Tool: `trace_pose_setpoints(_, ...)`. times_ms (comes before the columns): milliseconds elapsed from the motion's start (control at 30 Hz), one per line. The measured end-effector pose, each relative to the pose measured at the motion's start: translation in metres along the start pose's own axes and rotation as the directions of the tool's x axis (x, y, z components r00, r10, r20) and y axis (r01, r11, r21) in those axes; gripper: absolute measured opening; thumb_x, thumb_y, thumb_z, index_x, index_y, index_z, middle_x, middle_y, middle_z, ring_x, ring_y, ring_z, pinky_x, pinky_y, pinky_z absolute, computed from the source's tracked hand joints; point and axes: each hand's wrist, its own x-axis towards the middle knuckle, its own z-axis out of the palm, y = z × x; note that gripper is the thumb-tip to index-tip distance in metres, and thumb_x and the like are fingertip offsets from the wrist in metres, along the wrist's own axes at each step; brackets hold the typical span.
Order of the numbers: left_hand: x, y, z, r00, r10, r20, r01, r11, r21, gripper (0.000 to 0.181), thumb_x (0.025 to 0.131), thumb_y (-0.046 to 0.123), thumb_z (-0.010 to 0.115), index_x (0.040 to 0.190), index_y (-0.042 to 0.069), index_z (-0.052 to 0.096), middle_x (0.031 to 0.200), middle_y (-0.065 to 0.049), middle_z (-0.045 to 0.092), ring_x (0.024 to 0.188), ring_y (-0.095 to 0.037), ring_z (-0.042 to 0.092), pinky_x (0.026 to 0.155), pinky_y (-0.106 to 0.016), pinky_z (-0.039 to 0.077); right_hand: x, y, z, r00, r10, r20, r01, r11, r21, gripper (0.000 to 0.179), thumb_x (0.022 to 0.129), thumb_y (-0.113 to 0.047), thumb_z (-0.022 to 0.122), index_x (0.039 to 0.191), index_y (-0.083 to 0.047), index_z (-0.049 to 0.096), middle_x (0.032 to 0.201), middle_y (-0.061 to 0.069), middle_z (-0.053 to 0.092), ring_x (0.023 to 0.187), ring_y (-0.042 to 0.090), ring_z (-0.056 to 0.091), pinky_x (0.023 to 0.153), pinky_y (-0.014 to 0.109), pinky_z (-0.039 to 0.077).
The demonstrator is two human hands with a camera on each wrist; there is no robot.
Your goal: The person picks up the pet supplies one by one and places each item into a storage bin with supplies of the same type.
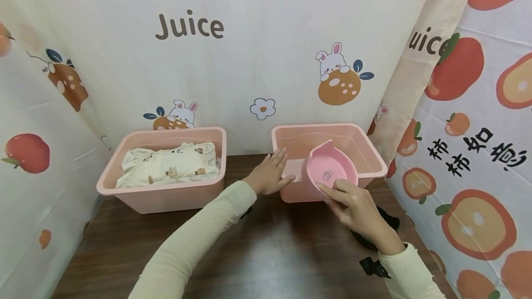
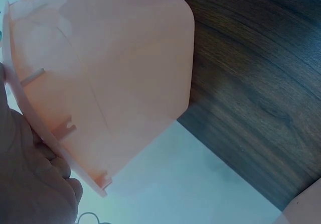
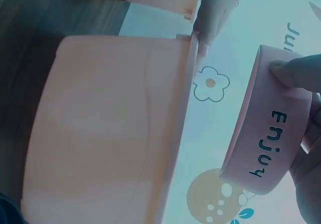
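My right hand [image 1: 353, 206] pinches the rim of a pink pet bowl [image 1: 332, 165] between thumb and fingers. The bowl is tilted over the front edge of the right-hand pink bin [image 1: 374, 160], so its inside with a fish print shows. "Enjoy" is written on the bowl's outer wall [image 3: 273, 128] in the right wrist view. With fingers extended, my left hand [image 1: 268, 174] rests on that bin's left rim. The left wrist view shows the bin's outer side [image 2: 125, 68] beside this hand. The bowl hides part of the bin's interior.
A second pink bin [image 1: 166, 197] stands at the left, holding a cream frilled cloth item [image 1: 174, 163] with small prints. Both bins sit on a dark wooden table [image 1: 266, 253]. Printed curtains [image 1: 257, 59] enclose the back and sides. A black object [image 1: 374, 267] lies near the right wrist.
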Motion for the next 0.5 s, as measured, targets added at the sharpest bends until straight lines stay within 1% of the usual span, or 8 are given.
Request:
trace_pose_setpoints(67,0.0,0.0,0.0,1.0,0.0,0.001,0.0,1.0,-0.001,0.076,0.1,0.054,0.031,0.152,0.0,0.015,0.161,-0.012,0.006,0.148,-0.027,0.006,0.118,-0.043,0.013,0.004,0.006,0.002,1.0,0.021,0.013,-0.021,1.0,-0.002,0.027,0.097,-0.026,0.056,0.111,-0.011,0.074,0.07,-0.007,0.042,0.062,0.003,0.032,0.052,0.014,0.026)
trace_pose_setpoints(133,0.0,0.0,0.001,1.0,0.0,-0.001,0.0,1.0,0.001,0.076,0.1,0.054,0.03,0.152,0.001,0.015,0.161,-0.012,0.006,0.148,-0.028,0.007,0.118,-0.043,0.013,0.007,0.012,0.005,0.999,0.045,0.028,-0.044,0.999,-0.01,0.024,0.091,-0.018,0.065,0.112,-0.01,0.073,0.069,-0.006,0.041,0.062,0.004,0.03,0.052,0.015,0.025)
trace_pose_setpoints(200,0.0,-0.001,0.001,1.0,0.001,-0.001,-0.001,1.0,0.002,0.077,0.1,0.055,0.029,0.152,0.001,0.015,0.161,-0.012,0.006,0.148,-0.028,0.008,0.118,-0.043,0.013,0.011,0.018,0.008,0.997,0.066,0.037,-0.066,0.998,-0.008,0.031,0.082,-0.008,0.073,0.112,-0.009,0.073,0.068,-0.005,0.04,0.062,0.004,0.029,0.053,0.016,0.025)
trace_pose_setpoints(267,0.001,-0.002,0.002,1.0,0.004,-0.003,-0.004,1.0,-0.001,0.076,0.1,0.055,0.029,0.152,0.001,0.015,0.161,-0.012,0.006,0.148,-0.029,0.008,0.118,-0.043,0.013,0.016,0.025,0.012,0.996,0.076,0.037,-0.075,0.997,-0.014,0.041,0.072,0.002,0.076,0.112,-0.008,0.073,0.067,-0.004,0.04,0.062,0.004,0.028,0.054,0.017,0.024)
trace_pose_setpoints(300,0.001,-0.002,0.002,1.0,0.004,-0.005,-0.004,1.0,-0.003,0.076,0.1,0.055,0.029,0.152,0.001,0.015,0.161,-0.012,0.005,0.148,-0.029,0.008,0.118,-0.043,0.012,0.019,0.028,0.014,0.997,0.074,0.036,-0.073,0.997,-0.018,0.044,0.069,0.004,0.077,0.111,-0.007,0.073,0.067,-0.004,0.04,0.062,0.005,0.029,0.054,0.017,0.025)
trace_pose_setpoints(367,0.001,-0.002,0.003,1.0,0.001,-0.005,-0.001,1.0,-0.005,0.076,0.1,0.055,0.029,0.152,0.001,0.015,0.161,-0.012,0.006,0.148,-0.029,0.008,0.118,-0.043,0.012,0.024,0.035,0.018,0.996,0.078,0.036,-0.077,0.997,-0.018,0.046,0.067,0.007,0.078,0.111,-0.006,0.073,0.067,-0.004,0.042,0.061,0.005,0.03,0.054,0.017,0.026)
trace_pose_setpoints(500,0.001,-0.001,0.003,1.0,-0.003,-0.006,0.003,1.0,0.003,0.077,0.1,0.055,0.03,0.152,0.001,0.016,0.161,-0.013,0.008,0.148,-0.029,0.008,0.118,-0.042,0.013,0.033,0.049,0.026,0.992,0.108,0.063,-0.106,0.994,-0.035,0.044,0.068,0.005,0.079,0.11,-0.006,0.073,0.068,-0.004,0.045,0.058,0.004,0.037,0.05,0.019,0.031)
